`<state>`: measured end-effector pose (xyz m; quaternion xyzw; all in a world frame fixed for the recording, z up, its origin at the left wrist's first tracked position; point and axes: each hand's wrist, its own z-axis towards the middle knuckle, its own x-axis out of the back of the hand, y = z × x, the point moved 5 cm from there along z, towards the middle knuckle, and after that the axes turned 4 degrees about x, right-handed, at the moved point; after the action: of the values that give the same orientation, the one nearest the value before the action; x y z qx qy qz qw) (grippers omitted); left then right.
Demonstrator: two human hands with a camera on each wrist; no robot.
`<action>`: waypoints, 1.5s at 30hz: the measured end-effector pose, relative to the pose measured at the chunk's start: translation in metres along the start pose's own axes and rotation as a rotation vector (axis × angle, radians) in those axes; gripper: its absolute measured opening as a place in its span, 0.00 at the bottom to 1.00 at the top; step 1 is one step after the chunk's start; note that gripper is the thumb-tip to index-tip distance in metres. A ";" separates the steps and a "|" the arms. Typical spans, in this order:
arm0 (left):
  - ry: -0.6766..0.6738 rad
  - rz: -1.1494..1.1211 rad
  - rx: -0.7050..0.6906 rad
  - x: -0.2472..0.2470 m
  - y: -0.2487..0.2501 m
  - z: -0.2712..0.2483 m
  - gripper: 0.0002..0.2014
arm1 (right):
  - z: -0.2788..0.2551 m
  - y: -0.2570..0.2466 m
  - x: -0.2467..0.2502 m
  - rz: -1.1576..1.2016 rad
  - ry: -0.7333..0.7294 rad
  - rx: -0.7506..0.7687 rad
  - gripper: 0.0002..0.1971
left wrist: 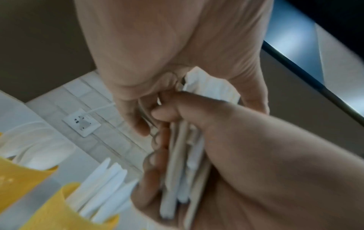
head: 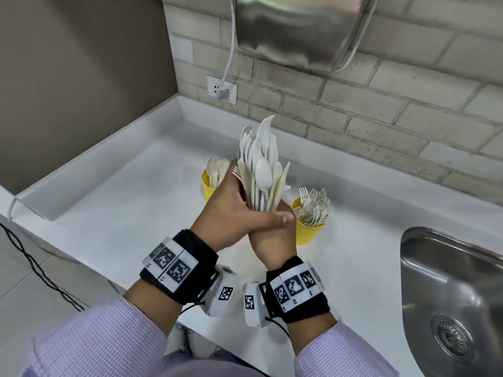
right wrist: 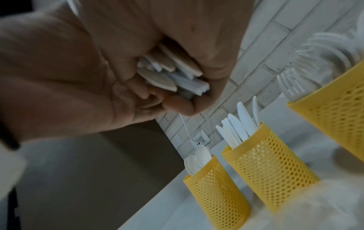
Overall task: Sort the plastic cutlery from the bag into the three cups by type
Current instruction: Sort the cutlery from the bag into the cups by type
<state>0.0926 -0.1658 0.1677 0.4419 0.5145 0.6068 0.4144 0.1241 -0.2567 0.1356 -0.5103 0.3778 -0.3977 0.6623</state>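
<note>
While both hands (head: 261, 224) clasp its handles | cutlery bundle (head: 260, 164) stands upright, heads skyward

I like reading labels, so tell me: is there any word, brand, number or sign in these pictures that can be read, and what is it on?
No readable words, brands or numbers in any view.
Wrist bands: black-and-white square code patterns, not letters; tiny marks beside them are too small to read.
Wall socket: a faint mark at its top edge, too small to read.
Yellow cups, bundle of cutlery, steel wall unit: no print visible.
</note>
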 end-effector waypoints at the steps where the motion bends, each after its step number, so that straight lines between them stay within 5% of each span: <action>1: 0.031 0.043 0.001 -0.004 -0.002 -0.001 0.30 | -0.002 0.000 0.001 -0.007 0.013 0.020 0.10; 5: 0.174 0.008 0.019 -0.005 -0.006 0.000 0.09 | -0.009 0.000 0.003 -0.333 0.039 0.119 0.18; 10: 0.139 -0.068 0.023 0.003 -0.002 0.001 0.10 | -0.007 0.011 0.007 -0.001 -0.150 0.058 0.33; 13: 0.159 -0.143 0.014 0.009 0.001 0.003 0.08 | -0.014 0.022 0.010 0.160 -0.281 -0.149 0.32; 16: 0.175 -0.186 -0.017 0.006 0.004 0.003 0.08 | -0.021 0.033 0.008 0.625 -0.247 -0.459 0.27; 20: 0.180 -0.196 -0.015 -0.006 -0.001 -0.003 0.10 | -0.024 0.028 0.004 1.035 -0.064 -0.604 0.23; 28: 0.145 -0.306 0.076 -0.031 -0.031 -0.013 0.27 | -0.007 0.039 0.006 0.927 0.020 -0.420 0.13; 31: 0.153 -0.317 0.073 -0.034 -0.035 -0.012 0.31 | -0.007 0.042 0.005 0.977 -0.066 -0.409 0.30; 37: 0.209 -0.244 0.072 -0.034 -0.033 -0.014 0.13 | -0.012 0.034 0.005 0.899 -0.108 -0.479 0.29; 41: 0.239 -0.192 0.030 -0.024 -0.028 -0.015 0.11 | -0.015 0.041 0.014 0.626 -0.007 -0.551 0.17; 45: 0.184 -0.141 0.018 -0.011 -0.024 -0.017 0.13 | -0.009 0.037 0.037 0.462 0.099 -0.420 0.13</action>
<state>0.0806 -0.1775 0.1416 0.3509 0.5857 0.6093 0.4031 0.1357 -0.2881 0.0940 -0.5165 0.5894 -0.1745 0.5962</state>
